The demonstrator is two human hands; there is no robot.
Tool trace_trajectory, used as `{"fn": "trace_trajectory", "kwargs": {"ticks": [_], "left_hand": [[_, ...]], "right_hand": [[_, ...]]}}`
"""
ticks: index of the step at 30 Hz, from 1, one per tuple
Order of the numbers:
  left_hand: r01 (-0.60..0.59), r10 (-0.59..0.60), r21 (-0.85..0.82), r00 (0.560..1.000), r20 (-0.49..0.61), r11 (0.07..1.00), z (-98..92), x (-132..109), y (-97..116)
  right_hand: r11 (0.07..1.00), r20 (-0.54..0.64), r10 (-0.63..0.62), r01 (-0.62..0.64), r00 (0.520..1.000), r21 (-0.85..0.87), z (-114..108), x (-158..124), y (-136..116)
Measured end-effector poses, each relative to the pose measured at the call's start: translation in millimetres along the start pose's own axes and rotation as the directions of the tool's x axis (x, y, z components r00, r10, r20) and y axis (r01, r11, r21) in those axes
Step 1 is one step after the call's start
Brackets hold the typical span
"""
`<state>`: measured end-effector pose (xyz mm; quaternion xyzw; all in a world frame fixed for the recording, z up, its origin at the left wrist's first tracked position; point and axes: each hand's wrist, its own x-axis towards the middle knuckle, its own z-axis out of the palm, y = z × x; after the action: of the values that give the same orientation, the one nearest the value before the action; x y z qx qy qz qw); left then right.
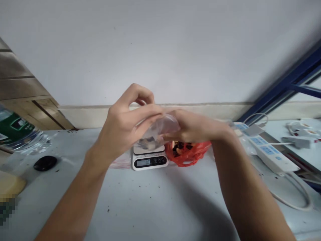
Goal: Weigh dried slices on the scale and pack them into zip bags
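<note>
Just above the scale (150, 161), a clear plastic bag (168, 124) hangs between the two hands, dark and pale pieces (149, 143) showing in its lower end; whether it touches the scale's plate cannot be told. The left hand (124, 122), above and to the left of the scale, has its grip pinched on the bag's edge, thumb against finger. The right hand (187, 126), above and to the right of the scale and slightly blurred, has its grip clamped on the bag's other side. The scale's display (143, 162) reads 0.0. Just right of the scale, an open red bag (194, 156) sits on the surface (140, 207); well left of the scale lies a black oval object (45, 163)
</note>
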<state>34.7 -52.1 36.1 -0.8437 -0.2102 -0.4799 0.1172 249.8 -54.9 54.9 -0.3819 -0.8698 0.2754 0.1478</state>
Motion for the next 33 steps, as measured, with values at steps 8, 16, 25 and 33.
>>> {"fn": "trace_trajectory", "kwargs": {"ticks": [8, 16, 25, 33], "left_hand": [[0.099, -0.093, -0.019, 0.977, 0.190, 0.995, 18.2, 6, 30], [0.180, -0.093, -0.166, 0.897, 0.432, 0.970, 39.6, 1, 26], [0.346, -0.199, -0.085, 0.705, 0.681, 0.934, 48.1, -7, 19], [0.380, -0.246, -0.054, 0.692, 0.679, 0.923, 42.1, -10, 12]], "right_hand": [[0.909, -0.662, 0.191, -0.385, 0.725, -0.159, -27, -84, 33], [0.650, -0.442, 0.365, -0.564, 0.820, -0.510, 11, -160, 113], [0.763, -0.601, 0.202, -0.509, 0.773, -0.399, 5, -118, 79], [0.742, 0.004, 0.622, -0.588, 0.783, -0.322, 18, -17, 50]]}}
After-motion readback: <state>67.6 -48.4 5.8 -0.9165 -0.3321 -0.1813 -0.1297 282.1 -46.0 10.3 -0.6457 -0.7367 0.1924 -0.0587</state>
